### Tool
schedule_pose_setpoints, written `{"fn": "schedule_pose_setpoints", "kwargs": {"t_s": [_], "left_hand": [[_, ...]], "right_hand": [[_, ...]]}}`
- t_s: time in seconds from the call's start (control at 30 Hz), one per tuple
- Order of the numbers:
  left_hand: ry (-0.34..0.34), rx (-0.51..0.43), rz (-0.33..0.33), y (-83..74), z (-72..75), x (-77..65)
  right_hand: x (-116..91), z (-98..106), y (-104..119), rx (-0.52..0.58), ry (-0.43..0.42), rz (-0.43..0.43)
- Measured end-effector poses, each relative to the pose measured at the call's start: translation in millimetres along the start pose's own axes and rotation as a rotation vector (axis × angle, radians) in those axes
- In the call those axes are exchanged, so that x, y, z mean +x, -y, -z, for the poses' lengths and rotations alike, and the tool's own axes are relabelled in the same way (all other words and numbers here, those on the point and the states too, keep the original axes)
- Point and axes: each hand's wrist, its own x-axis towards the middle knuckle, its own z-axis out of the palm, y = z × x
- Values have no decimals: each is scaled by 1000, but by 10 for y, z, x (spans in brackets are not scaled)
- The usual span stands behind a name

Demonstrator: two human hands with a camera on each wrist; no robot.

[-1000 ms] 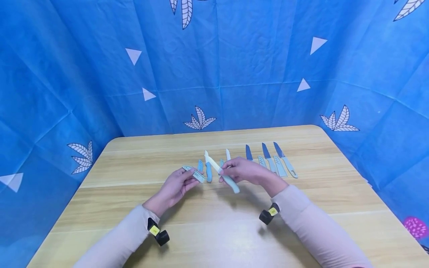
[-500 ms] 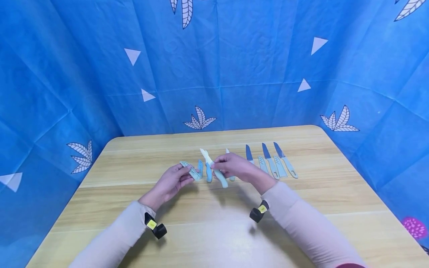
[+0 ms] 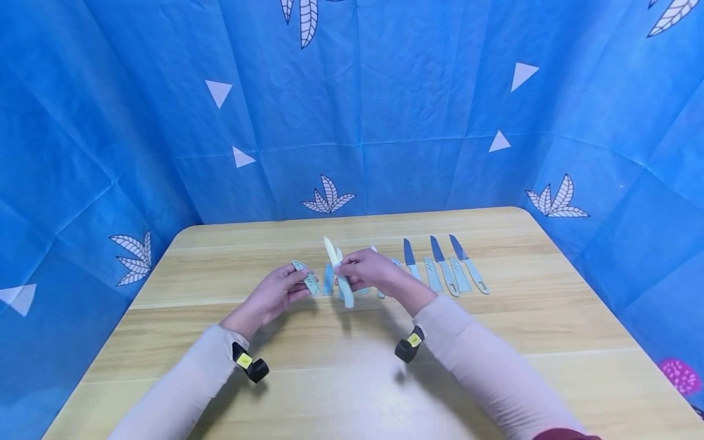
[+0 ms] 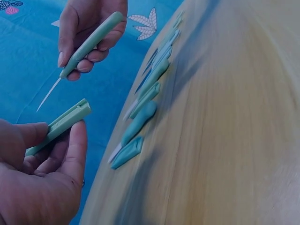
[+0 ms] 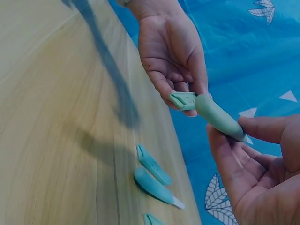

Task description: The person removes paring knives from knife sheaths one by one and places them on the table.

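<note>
Between thumb and fingers, my left hand point(image 3: 275, 295) holds a pale green knife sheath point(image 4: 70, 119) above the table. My right hand point(image 3: 374, 269) pinches a paring knife point(image 3: 345, 292) near where handle meets blade; its light blade points up and away in the head view. Sheath and knife are apart, the blade just beyond the sheath's end in the left wrist view. Below them on the table lie a bluer sheath point(image 3: 328, 280) and a bluer knife point(image 4: 138, 123) with a white blade, partly hidden by the held knife in the head view.
To the right lie several more knives, including one dark-bladed knife point(image 3: 438, 250), with sheaths point(image 3: 432, 275) between them. The wooden table point(image 3: 231, 244) has its back edge against a blue patterned cloth point(image 3: 407, 171). A small camera sits on each wrist.
My right hand has moved left with the paring knife, whose blade has turned more upright. My left hand has shifted slightly left, turning the sheath steeper.
</note>
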Motion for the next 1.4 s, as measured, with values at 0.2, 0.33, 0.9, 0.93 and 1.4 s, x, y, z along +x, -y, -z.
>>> {"fn": "schedule_pose_setpoints", "kwargs": {"t_s": [0.2,0.33,0.9,0.93,1.4], "left_hand": [[-7,33,-9,-29,69,37],[-20,40,-2,-40,117,56],[-4,89,36,-94,287,131],[-10,99,42,-100,294,135],[-23,191,60,-68,434,217]], "right_hand": [[98,-43,16,-17,-39,-19],[160,-73,26,-10,-71,-30],[366,-186,22,54,-96,-24],[381,-193,19,58,-100,-28],[554,-227,-61,54,-137,-87]]}}
